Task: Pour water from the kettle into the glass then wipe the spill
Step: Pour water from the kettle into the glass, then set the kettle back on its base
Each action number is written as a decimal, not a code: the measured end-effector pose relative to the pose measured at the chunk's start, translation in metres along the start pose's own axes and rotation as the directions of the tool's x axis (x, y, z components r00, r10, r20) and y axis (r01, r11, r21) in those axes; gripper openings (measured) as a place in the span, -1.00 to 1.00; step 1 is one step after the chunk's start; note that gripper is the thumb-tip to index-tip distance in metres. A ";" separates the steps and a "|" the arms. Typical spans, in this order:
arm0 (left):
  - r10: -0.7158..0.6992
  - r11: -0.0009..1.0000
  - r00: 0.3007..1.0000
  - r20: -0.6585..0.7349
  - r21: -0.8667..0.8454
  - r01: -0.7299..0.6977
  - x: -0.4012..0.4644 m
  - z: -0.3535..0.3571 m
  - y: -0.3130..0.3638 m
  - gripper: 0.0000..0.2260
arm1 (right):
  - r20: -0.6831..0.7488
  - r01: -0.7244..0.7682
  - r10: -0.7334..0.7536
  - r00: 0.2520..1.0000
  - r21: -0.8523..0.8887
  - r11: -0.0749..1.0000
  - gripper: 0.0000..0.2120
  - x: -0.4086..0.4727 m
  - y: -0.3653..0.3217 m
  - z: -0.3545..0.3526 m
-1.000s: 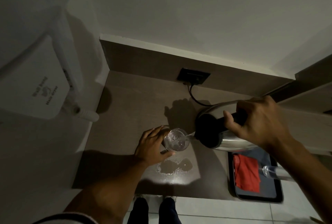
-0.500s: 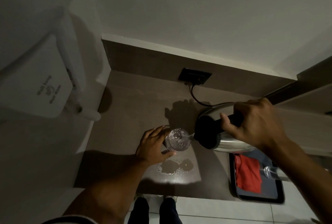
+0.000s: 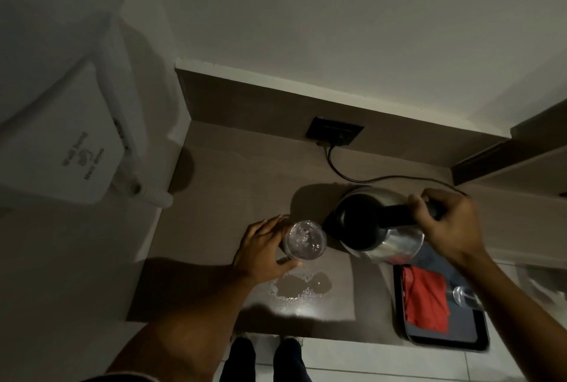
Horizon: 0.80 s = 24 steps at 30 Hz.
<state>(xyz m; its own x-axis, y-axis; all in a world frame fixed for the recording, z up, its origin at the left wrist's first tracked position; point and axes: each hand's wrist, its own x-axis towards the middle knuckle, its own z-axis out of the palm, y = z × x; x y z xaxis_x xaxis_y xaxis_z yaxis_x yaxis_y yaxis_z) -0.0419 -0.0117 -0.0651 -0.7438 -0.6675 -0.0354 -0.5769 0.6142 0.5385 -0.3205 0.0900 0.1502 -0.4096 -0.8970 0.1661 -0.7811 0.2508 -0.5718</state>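
A clear glass (image 3: 304,240) with water in it stands on the brown counter (image 3: 239,185), and my left hand (image 3: 264,248) wraps around its left side. My right hand (image 3: 448,225) grips the black handle of a steel kettle (image 3: 372,226) with a black lid, held just right of the glass, its spout next to the rim. I see no stream between spout and glass. A puddle of spilled water (image 3: 299,288) lies on the counter just in front of the glass. A red cloth (image 3: 426,300) lies on a dark tray (image 3: 478,341) at the right.
A second glass (image 3: 464,295) lies on the tray beside the cloth. A black cord (image 3: 346,176) runs from a wall socket (image 3: 334,134) behind the kettle. A white wall-mounted unit (image 3: 58,142) hangs at the left. The counter's front edge is near my legs.
The kettle has tipped back toward level and shifted slightly right; the stream seen pouring into the glass earlier is gone. My left hand stays on the glass.
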 end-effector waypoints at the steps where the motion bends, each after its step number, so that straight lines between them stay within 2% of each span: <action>1: 0.000 1.000 1.000 -0.001 -0.002 0.000 0.000 -0.001 0.000 -0.18 | -0.018 -0.068 0.070 0.997 0.090 0.994 -0.62 -0.004 0.009 0.002; 4: -0.011 1.000 1.000 -0.010 -0.024 0.010 -0.001 -0.002 0.001 -0.20 | -0.056 -0.256 0.291 0.955 0.338 0.906 -0.62 -0.013 0.037 0.009; 8: -0.027 0.999 1.000 -0.002 -0.023 0.027 0.000 -0.002 0.002 -0.20 | -0.130 -0.287 0.397 0.909 0.496 0.819 -0.56 -0.016 0.059 0.011; 12: -0.025 0.999 1.000 0.002 -0.028 0.025 0.000 -0.003 0.004 -0.21 | -0.184 -0.282 0.505 0.844 0.649 0.707 -0.61 -0.006 0.073 0.009; 19: -0.019 0.999 0.999 -0.034 -0.047 0.017 -0.001 -0.006 0.007 -0.22 | -0.200 -0.300 0.666 0.718 0.775 0.557 -0.44 0.010 0.099 0.016; 22: -0.021 0.998 0.999 -0.026 -0.057 0.020 -0.001 -0.005 0.007 -0.23 | -0.156 -0.335 0.701 0.696 0.793 0.509 -0.65 0.016 0.111 0.017; 24: -0.021 0.999 1.000 -0.023 -0.043 0.020 0.000 -0.002 0.005 -0.22 | -0.118 -0.372 0.702 0.702 0.780 0.503 -0.67 0.017 0.119 0.018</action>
<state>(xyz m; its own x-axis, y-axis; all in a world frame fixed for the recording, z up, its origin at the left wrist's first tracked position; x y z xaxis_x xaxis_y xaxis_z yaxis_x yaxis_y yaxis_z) -0.0441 -0.0094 -0.0611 -0.7235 -0.6898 -0.0275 -0.5766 0.5819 0.5736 -0.4118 0.0979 0.0705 -0.8915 -0.4112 -0.1901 0.1269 0.1762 -0.9761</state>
